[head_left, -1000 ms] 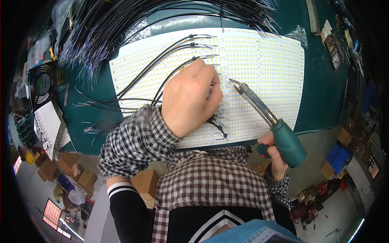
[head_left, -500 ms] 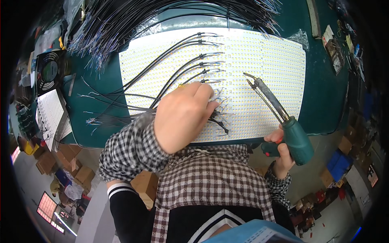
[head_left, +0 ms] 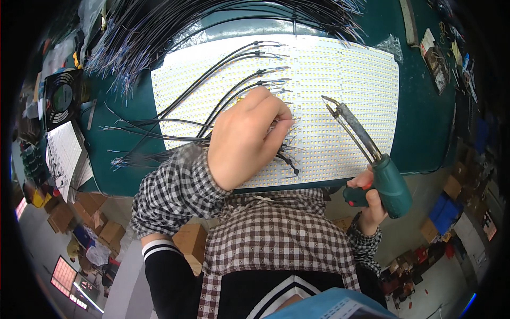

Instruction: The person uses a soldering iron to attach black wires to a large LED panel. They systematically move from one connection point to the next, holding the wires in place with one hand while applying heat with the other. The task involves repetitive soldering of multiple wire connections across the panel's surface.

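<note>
Change: since the earlier frames your left hand (head_left: 249, 141) has slid down the panel toward its near edge, and your right hand (head_left: 369, 204) has drawn the soldering iron (head_left: 366, 154) back to the right, so its tip now stands off from the wire ends.
Left hand: it lies on the LED panel (head_left: 340, 80), fingers (head_left: 279, 114) curled shut and pinching thin wire ends (head_left: 287, 154) against the board.
Right hand: it is closed round the green handle at the near right edge; the dark tip points far and left, hovering above the panel, well apart from your left fingers.
Cables: black leads (head_left: 212, 87) run from the far left onto the panel and end in stripped tips just beyond your knuckles.
Risk: the hot tip could graze your fingers or scorch the small yellow diodes if you swing it in blind, since your own hand hides the joint; a loose pinch could let a wire spring off its pad.
Surface: a green surface (head_left: 425, 133) carries the white panel, with a thick bundle of black wires (head_left: 212, 21) along the far side.
Room: a small fan (head_left: 61, 98) sits at the left; cardboard boxes (head_left: 111, 231) lie on the floor near you.
</note>
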A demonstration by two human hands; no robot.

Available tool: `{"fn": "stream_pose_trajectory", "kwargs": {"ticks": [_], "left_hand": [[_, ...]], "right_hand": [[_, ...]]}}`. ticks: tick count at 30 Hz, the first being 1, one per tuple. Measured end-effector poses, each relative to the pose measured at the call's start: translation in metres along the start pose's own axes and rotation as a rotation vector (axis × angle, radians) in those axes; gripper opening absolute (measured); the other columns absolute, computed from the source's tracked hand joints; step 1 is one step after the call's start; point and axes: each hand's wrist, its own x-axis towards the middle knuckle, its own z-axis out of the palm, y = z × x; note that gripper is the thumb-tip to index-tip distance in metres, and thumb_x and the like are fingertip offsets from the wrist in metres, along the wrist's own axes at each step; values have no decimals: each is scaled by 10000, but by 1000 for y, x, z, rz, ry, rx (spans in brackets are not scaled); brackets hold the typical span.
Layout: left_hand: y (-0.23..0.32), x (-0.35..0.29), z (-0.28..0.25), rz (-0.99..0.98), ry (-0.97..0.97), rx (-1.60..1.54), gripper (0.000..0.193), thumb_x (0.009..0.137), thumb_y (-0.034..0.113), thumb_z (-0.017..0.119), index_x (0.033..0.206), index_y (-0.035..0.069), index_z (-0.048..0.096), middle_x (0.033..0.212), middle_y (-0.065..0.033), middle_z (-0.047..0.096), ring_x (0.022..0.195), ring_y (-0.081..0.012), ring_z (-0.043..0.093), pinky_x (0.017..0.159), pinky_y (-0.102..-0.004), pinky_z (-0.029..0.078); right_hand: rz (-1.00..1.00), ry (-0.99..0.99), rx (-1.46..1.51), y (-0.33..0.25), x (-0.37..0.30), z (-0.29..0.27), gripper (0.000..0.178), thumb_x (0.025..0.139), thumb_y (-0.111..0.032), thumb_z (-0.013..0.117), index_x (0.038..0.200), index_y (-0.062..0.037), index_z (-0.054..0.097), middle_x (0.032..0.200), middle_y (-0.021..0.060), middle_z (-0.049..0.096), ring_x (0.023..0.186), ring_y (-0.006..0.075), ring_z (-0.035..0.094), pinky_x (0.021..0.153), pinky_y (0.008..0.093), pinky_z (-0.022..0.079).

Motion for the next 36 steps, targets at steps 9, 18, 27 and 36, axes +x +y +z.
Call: {"fn": "stream_pose_trajectory", "kwargs": {"ticks": [9,18,27,36], "left_hand": [[-3,3,8,-54,23,72,85,807,21,736,838,37,658,803,-61,609,653,-187,591,576,-289,479],[-1,3,11,-2,51,156,120,789,18,736,836,38,627,807,-92,608,663,-257,620,591,-344,492],[-2,3,15,15,75,165,135,768,6,729,810,34,604,784,-96,588,666,-267,619,595,-352,495],[-3,3,12,-27,58,64,118,799,-13,726,856,20,628,810,-79,595,683,-201,613,604,-298,496]], "right_hand": [[21,-12,-32,-4,-3,-1,626,934,-352,680,1318,122,537,1008,169,671,876,281,693,824,412,581],[59,-14,-108,-14,3,9,603,926,-397,666,1235,114,587,981,207,708,873,297,712,857,450,568],[76,-42,-76,-10,-2,5,557,923,-389,675,1172,106,615,1019,197,682,908,288,694,832,426,576],[109,-74,-29,-9,-3,8,583,938,-417,679,1191,100,587,1008,177,660,933,270,687,769,377,602]]}}
